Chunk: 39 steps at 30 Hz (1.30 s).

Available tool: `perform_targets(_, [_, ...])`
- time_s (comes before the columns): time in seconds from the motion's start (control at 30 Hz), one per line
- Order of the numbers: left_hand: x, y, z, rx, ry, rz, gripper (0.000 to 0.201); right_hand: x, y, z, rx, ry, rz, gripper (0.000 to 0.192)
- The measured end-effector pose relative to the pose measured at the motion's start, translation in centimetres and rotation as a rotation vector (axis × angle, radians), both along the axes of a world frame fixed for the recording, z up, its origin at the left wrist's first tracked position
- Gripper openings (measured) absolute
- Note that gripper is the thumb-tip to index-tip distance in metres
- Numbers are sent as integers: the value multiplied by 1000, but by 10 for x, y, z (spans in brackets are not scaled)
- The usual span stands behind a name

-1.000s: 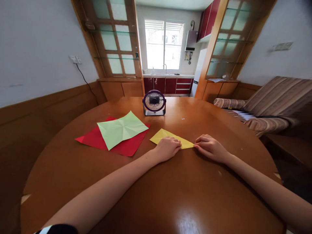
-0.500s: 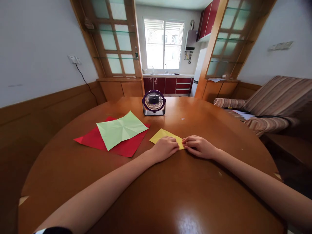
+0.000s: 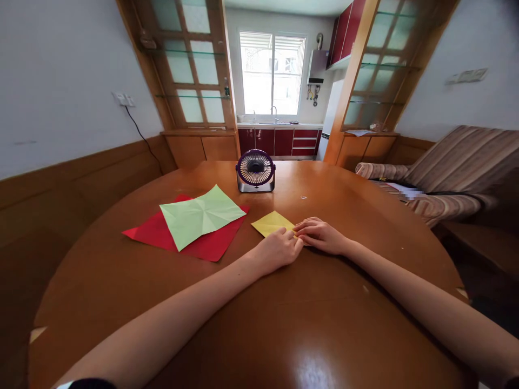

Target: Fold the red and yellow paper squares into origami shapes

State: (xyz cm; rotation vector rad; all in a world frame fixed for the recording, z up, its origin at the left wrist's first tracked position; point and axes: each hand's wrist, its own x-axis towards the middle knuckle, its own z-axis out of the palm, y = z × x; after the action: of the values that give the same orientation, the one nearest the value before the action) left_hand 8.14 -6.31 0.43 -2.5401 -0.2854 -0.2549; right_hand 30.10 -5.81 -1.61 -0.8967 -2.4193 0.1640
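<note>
A folded sheet of yellow paper (image 3: pixel 272 220) lies on the table in front of me, its near right part covered by my hands. My left hand (image 3: pixel 280 248) has its fingers curled closed on the paper's near edge. From the right, my right hand (image 3: pixel 322 236) reaches over the paper's right corner, thumb and fingers drawn together on it. The fingertips of both hands almost meet, and the paper between them is mostly hidden. Left of the hands, a creased light green sheet (image 3: pixel 203 213) rests on top of a red sheet (image 3: pixel 203 250).
A small purple desk fan (image 3: pixel 255 168) stands beyond the yellow paper. The brown table (image 3: pixel 251 335) has a rounded edge. To the right is a striped armchair (image 3: pixel 458 167); a kitchen with a window (image 3: pixel 272 73) lies behind.
My right hand has shifted left and a little away from me, over the paper. My left hand's fingers have curled more, and the yellow paper has moved slightly.
</note>
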Motion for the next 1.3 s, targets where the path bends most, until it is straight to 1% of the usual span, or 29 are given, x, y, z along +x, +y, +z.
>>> perform_targets(0.1, [-9,4,3,7,10,36,16,0,-6,4,-12,1,-6,25])
perform_targets(0.2, [-24,13,0,-29,11,77,12,-4,-12,10,-23,4,6,24])
perform_targets(0.37, [-51,26,-12,-131,-98,80,16,-19,-23,17,-54,19,121,24])
perform_targets(0.47, [-62,32,-15,-251,-158,36,19,-23,-26,17,-66,54,152,23])
perform_targets(0.6, [-71,40,-14,-499,-240,-68,21,-19,-21,11,-9,60,72,20])
perform_targets(0.7, [-75,44,-14,-637,-284,-92,19,-13,-16,5,-4,20,38,23])
perform_targets(0.77, [-76,44,-13,-684,-300,-88,20,-12,-15,2,-12,-19,37,25])
perform_targets(0.87, [-73,39,-11,-670,-310,-16,23,-13,-16,1,2,-56,34,26])
perform_targets(1.0, [-58,25,-9,-545,-350,210,18,-15,-17,1,32,-56,16,25])
perform_targets(1.03, [-53,21,-9,-523,-356,260,20,-16,-17,0,35,-54,15,24])
perform_targets(1.1, [-45,14,-13,-484,-345,330,29,-16,-17,0,40,-49,11,24])
perform_targets(1.2, [-39,6,-22,-426,-297,389,40,-17,-17,0,41,-42,2,23])
perform_targets(1.3, [-39,3,-31,-454,-235,416,53,-18,-18,1,36,-48,-2,24])
